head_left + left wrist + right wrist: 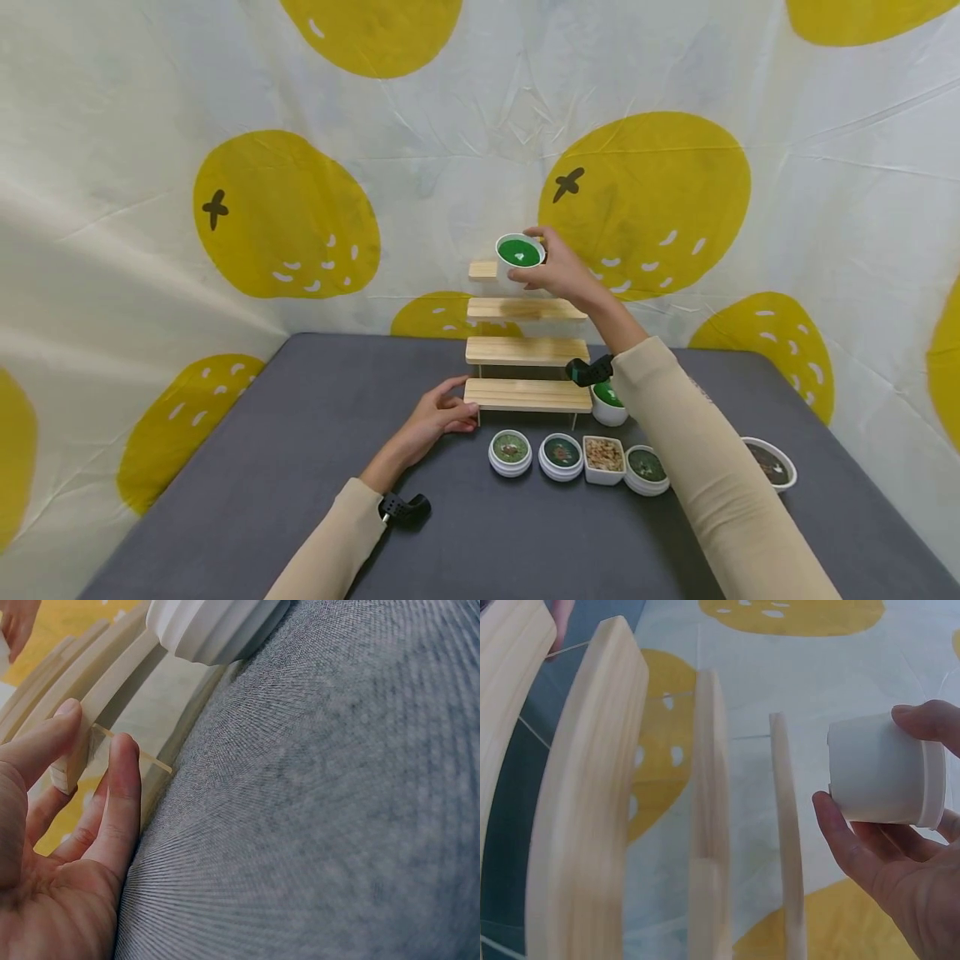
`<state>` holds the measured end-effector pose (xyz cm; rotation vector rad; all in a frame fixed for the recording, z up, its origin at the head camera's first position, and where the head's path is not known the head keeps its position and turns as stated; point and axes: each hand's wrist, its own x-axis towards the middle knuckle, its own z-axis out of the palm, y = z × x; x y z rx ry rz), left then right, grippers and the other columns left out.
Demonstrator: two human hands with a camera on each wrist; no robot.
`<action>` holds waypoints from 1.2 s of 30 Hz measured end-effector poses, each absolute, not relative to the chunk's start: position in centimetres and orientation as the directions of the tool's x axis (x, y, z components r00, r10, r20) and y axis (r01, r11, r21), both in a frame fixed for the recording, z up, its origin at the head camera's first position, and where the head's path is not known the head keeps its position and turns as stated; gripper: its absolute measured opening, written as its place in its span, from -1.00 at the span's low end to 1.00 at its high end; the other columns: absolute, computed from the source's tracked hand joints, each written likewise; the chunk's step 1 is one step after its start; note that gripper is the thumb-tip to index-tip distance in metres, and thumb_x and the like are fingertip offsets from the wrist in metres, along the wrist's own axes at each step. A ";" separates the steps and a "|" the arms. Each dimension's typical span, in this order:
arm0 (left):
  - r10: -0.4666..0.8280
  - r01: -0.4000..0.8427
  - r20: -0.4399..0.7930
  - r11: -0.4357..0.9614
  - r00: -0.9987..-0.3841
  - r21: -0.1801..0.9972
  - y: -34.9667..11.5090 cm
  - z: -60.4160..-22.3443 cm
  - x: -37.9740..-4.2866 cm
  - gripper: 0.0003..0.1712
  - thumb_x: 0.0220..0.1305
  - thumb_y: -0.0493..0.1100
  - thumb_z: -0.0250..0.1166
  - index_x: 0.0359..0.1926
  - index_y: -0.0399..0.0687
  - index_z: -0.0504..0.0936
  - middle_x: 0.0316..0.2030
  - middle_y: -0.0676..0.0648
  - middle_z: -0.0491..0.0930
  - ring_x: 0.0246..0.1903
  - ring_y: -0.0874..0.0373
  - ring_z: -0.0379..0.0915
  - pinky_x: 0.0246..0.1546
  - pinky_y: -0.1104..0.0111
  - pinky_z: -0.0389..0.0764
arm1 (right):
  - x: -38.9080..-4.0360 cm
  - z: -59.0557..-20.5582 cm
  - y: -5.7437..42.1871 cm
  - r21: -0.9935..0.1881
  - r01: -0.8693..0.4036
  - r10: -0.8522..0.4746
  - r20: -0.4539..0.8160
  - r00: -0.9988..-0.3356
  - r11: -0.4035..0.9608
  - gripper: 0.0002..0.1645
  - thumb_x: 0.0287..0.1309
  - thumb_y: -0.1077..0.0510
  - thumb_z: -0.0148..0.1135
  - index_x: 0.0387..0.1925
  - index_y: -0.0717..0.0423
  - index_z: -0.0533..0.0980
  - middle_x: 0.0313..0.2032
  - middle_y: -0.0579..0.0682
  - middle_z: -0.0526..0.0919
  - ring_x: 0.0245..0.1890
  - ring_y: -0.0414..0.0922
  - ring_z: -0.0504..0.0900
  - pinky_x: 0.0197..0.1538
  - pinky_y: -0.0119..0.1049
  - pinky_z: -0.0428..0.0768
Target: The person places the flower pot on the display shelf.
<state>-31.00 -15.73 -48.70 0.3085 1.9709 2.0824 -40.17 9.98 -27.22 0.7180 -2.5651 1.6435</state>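
High over the top step of a wooden tiered stand, my right hand (561, 271) holds a white cup with a green top (519, 252). In the right wrist view, thumb and fingers wrap the white cup (877, 771), which is apart from the nearest wooden step (787, 825). My left hand (433, 421) is at the left end of the lowest step (528, 395). Seen from the left wrist, this hand (71, 847) pinches the end of the step (112, 686) between thumb and fingers, beside a thin clear support.
Before the stand sit small white bowls: a light green one (510, 450), two dark green ones (561, 454) (647, 467) and a square one with beige bits (603, 457). Another green-topped cup (609, 400) and a dark-filled bowl (772, 464) stand rightward. A patterned cloth (450, 192) hangs behind.
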 end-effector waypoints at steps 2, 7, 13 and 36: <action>0.328 -0.036 -0.017 -0.053 -0.944 0.998 -15.6 -48.8 -31.0 -0.15 0.37 -0.17 0.41 0.57 0.04 0.22 -0.17 -0.12 0.70 -0.21 0.11 0.72 -0.11 0.31 0.79 | -40.4 -27.0 9.7 -0.860 -0.382 -0.374 0.249 -0.893 0.339 0.00 0.22 0.17 0.45 0.53 0.16 0.08 0.24 0.27 0.36 -0.01 0.07 0.58 -0.11 -0.29 0.77; 0.339 -0.030 -0.006 -0.064 -0.941 0.998 -15.3 -49.1 -31.2 -0.16 0.38 -0.18 0.40 0.57 0.02 0.22 -0.18 -0.12 0.70 -0.22 0.12 0.73 -0.12 0.31 0.79 | -40.8 -26.6 8.9 -0.873 -0.357 -0.369 0.228 -0.901 0.332 0.02 0.22 0.18 0.45 0.54 0.17 0.07 0.28 0.26 0.35 0.03 0.07 0.57 -0.17 -0.35 0.76; 0.335 -0.039 -0.017 -0.060 -0.942 0.997 -15.2 -49.0 -31.3 -0.17 0.38 -0.19 0.40 0.57 0.05 0.24 -0.18 -0.12 0.69 -0.23 0.12 0.72 -0.12 0.32 0.79 | -41.5 -26.4 8.2 -0.889 -0.323 -0.339 0.210 -0.917 0.325 -0.01 0.24 0.20 0.43 0.50 0.22 0.05 0.31 0.26 0.35 0.09 0.08 0.53 0.03 -0.09 0.78; 0.349 -0.043 -0.024 -0.045 -0.937 0.998 -14.5 -48.5 -31.0 -0.17 0.39 -0.17 0.40 0.58 0.06 0.23 -0.19 -0.12 0.69 -0.23 0.13 0.72 -0.13 0.33 0.79 | -43.2 -27.7 8.0 -0.888 -0.287 -0.245 0.207 -0.947 0.359 -0.04 0.28 0.09 0.42 0.49 0.20 0.06 0.29 0.23 0.38 0.07 0.04 0.51 0.16 -0.01 0.68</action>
